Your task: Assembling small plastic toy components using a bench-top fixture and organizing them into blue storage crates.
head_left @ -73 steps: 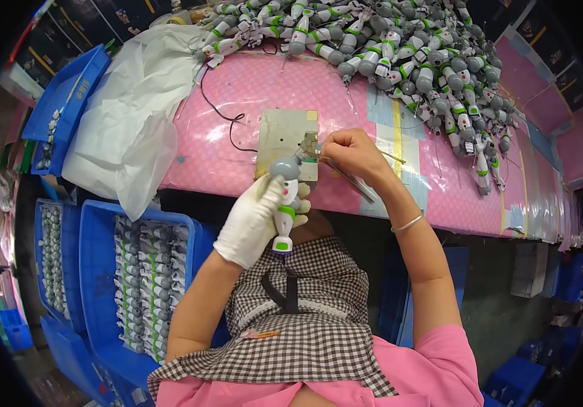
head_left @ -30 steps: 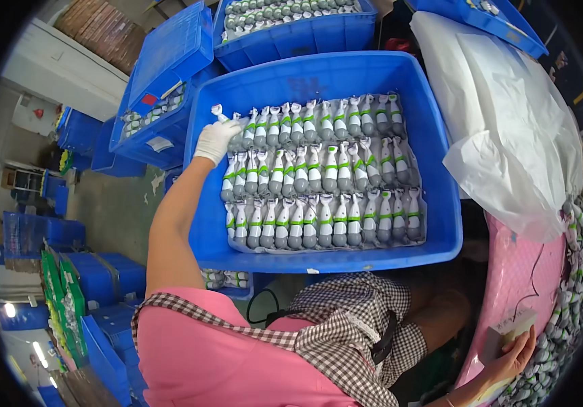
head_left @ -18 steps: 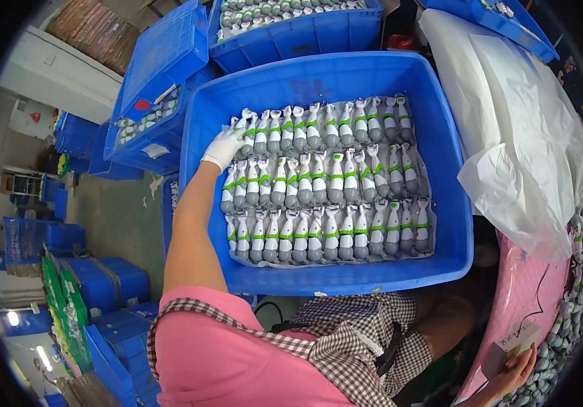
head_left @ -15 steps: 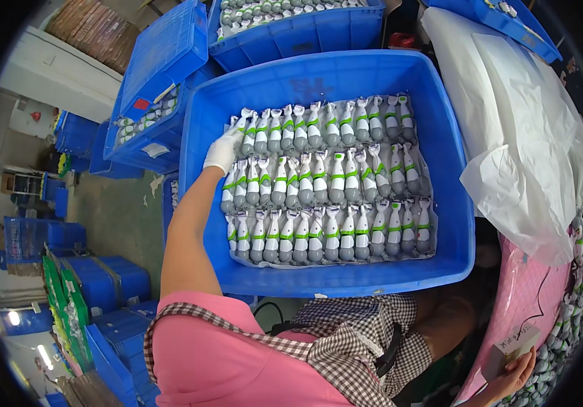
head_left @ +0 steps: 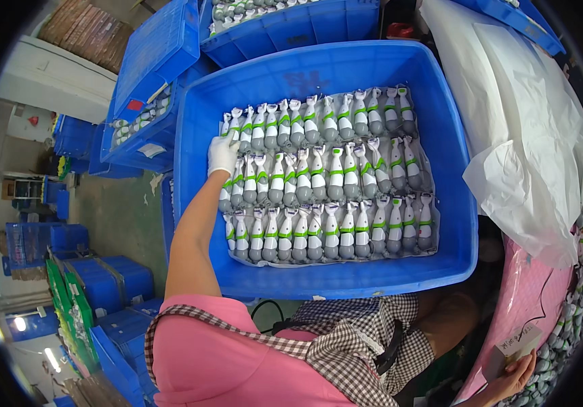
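Observation:
My left hand [head_left: 222, 154], in a white glove, is at the left end of the back row of skittle-shaped items [head_left: 310, 125] inside a large blue tub [head_left: 329, 279]. Its fingers touch the leftmost ones and partly cover their grey ends; whether they grip is hidden. The items are white with green bands and rounded grey ends, seemingly in clear wrapping. They lie in three rows on pale sheeting. Bare and at the lower right, my right hand [head_left: 520, 374] is closed on a small grey box [head_left: 512, 353] with handwriting, over a pink padded surface [head_left: 525, 298].
White plastic sheeting [head_left: 508, 122] drapes along the tub's right side. Beyond it lies a heap of similar items [head_left: 566, 332]. Another blue crate [head_left: 291, 37] with such items stands behind the tub. A blue crate [head_left: 159, 54] is tilted at the left.
My left hand has moved slightly down and left from the tops of the back-row items to their grey ends. The right hand keeps its hold on the box. The view has shifted slightly.

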`<action>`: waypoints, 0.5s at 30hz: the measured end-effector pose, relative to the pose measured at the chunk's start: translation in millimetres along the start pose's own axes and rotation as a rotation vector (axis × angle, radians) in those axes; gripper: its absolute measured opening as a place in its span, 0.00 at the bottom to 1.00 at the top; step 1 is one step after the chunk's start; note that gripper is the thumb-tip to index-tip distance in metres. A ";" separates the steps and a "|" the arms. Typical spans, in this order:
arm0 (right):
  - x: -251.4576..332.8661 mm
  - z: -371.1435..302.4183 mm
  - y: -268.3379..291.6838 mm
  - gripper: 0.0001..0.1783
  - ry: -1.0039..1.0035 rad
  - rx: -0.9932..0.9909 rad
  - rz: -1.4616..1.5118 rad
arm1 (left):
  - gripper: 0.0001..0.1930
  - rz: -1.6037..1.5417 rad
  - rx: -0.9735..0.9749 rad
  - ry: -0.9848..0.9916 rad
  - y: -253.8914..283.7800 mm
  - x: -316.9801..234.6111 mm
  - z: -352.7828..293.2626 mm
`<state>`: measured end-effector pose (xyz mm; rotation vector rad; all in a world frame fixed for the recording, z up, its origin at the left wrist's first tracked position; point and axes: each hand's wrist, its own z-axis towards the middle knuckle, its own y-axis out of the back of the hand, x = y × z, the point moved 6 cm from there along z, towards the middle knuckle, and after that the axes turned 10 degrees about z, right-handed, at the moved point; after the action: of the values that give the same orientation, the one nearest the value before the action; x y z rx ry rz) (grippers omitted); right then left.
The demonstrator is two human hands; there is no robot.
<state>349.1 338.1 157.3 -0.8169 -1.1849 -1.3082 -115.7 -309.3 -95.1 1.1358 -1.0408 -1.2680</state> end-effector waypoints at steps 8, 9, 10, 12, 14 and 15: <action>-59.2 33.7 44.6 0.15 0.009 0.138 0.009 | 0.16 0.198 -0.093 -0.081 28.2 -36.2 8.3; -61.7 35.9 47.6 0.15 0.007 0.133 0.027 | 0.17 0.149 -0.135 -0.134 28.0 -43.2 15.5; -61.9 36.4 49.8 0.15 0.004 0.127 0.045 | 0.19 0.188 -0.154 -0.164 12.8 -41.8 21.9; -60.7 35.0 51.8 0.15 0.007 0.114 0.044 | 0.19 0.205 -0.092 -0.158 -10.4 -39.7 21.9; -58.3 32.1 50.6 0.14 0.010 0.100 0.043 | 0.19 0.222 -0.016 -0.114 -21.9 -43.3 21.5; -55.9 30.2 48.0 0.14 0.013 0.096 0.034 | 0.19 0.220 -0.016 -0.113 -23.5 -42.1 22.4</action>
<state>397.5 389.0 119.7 -0.7546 -1.2092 -1.2177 -143.5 -267.8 -113.3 0.9180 -1.2030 -1.1723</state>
